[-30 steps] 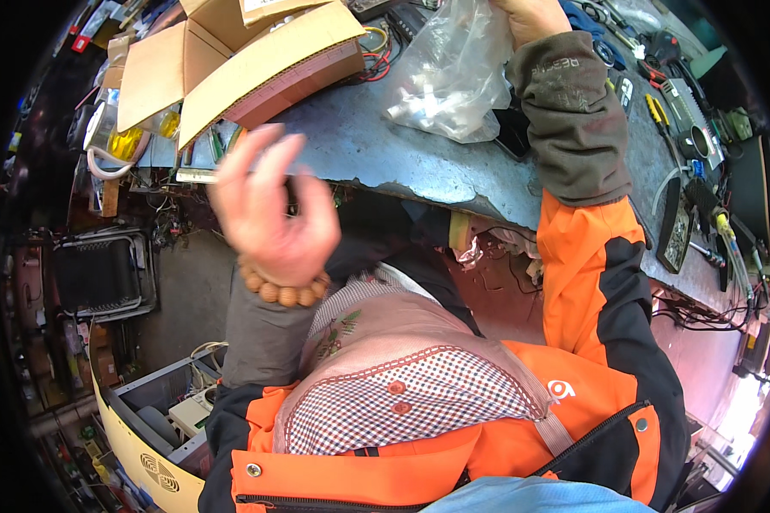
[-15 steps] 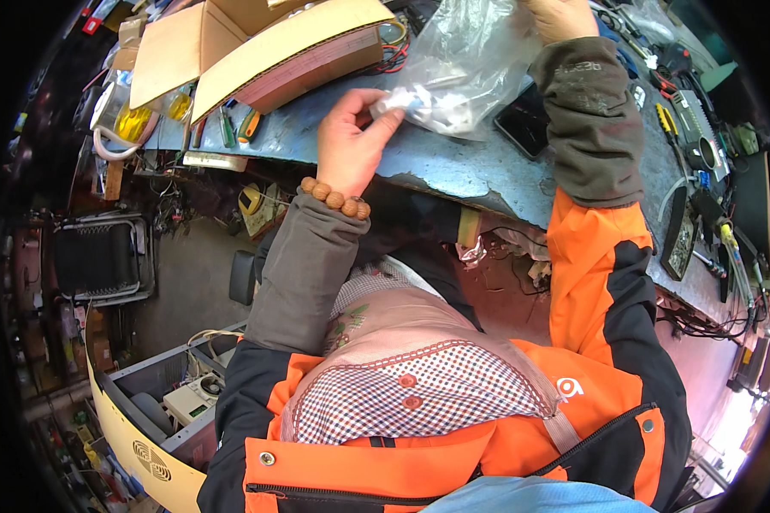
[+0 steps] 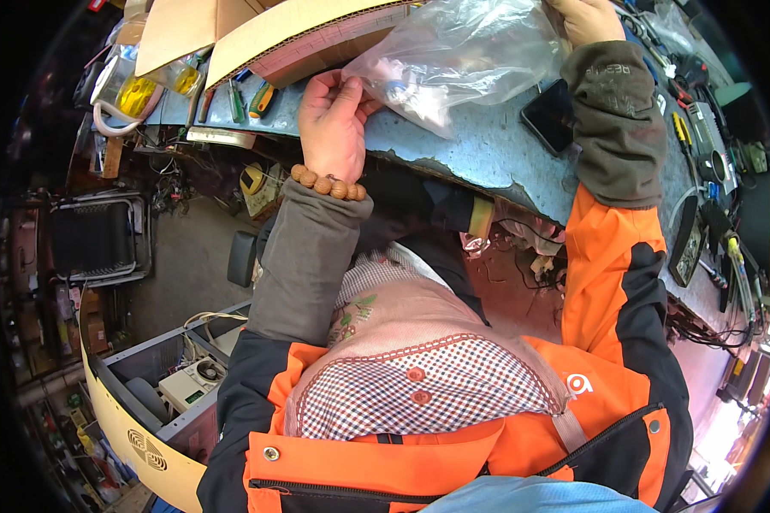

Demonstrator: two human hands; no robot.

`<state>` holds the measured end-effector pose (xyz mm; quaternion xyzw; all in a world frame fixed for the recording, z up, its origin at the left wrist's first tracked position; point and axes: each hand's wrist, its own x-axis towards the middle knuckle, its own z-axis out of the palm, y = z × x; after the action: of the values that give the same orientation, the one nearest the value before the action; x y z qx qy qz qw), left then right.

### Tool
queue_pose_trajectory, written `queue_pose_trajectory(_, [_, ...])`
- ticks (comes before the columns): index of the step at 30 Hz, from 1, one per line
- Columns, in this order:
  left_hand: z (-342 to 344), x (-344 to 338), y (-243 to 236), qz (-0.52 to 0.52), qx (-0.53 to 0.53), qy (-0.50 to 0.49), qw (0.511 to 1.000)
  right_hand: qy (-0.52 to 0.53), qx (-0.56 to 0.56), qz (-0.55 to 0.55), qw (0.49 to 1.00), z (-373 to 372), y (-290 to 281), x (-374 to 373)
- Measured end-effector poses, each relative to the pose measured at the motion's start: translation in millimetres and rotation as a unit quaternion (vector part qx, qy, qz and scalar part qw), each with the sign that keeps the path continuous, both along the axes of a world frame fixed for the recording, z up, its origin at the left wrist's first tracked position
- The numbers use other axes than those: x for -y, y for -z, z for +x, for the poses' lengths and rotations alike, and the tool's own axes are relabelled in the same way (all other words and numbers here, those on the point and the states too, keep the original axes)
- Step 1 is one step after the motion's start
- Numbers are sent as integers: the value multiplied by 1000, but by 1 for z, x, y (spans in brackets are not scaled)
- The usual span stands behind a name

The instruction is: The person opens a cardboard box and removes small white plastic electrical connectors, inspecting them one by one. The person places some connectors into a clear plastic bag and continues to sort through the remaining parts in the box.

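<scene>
A clear plastic bag (image 3: 488, 51) is stretched between my hands above the blue workbench (image 3: 466, 167). Small white pieces (image 3: 412, 96) lie bunched in its lower left part. My left hand (image 3: 334, 120) is closed, pinching the bag's left edge between thumb and fingers. At the top right, my right hand (image 3: 586, 19) is curled at the bag's other side; its fingertips are partly cut off by the picture's edge. Below the bag's right side a black phone (image 3: 549, 118) lies on the bench. Behind my left hand stands an open cardboard box (image 3: 308, 38).
Screwdrivers (image 3: 261, 101) lie at the bench edge left of my hand, beside a container with yellow liquid (image 3: 135, 96). Tools and cables crowd the right side, including a long black tray (image 3: 684, 239). An open metal case (image 3: 162, 376) stands low at left.
The bag has been pulled wider and flatter, its left edge moving left with my left hand. My right hand has shifted slightly right. The box appears higher in the picture.
</scene>
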<state>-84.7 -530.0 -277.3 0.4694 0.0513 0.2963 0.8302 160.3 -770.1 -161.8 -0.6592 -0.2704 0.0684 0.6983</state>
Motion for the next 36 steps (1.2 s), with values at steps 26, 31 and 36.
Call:
queue_pose_trajectory(26, [-8,6,-23,133,-61,29,989,-135,-71,4,988,-11,-9,-11])
queue_pose_trajectory(31, [-13,2,-19,90,-25,31,995,-144,-81,1,986,-9,-8,-10])
queue_pose_trajectory(36, [-17,0,-14,88,5,39,995,-149,-75,-7,986,-13,-16,-5])
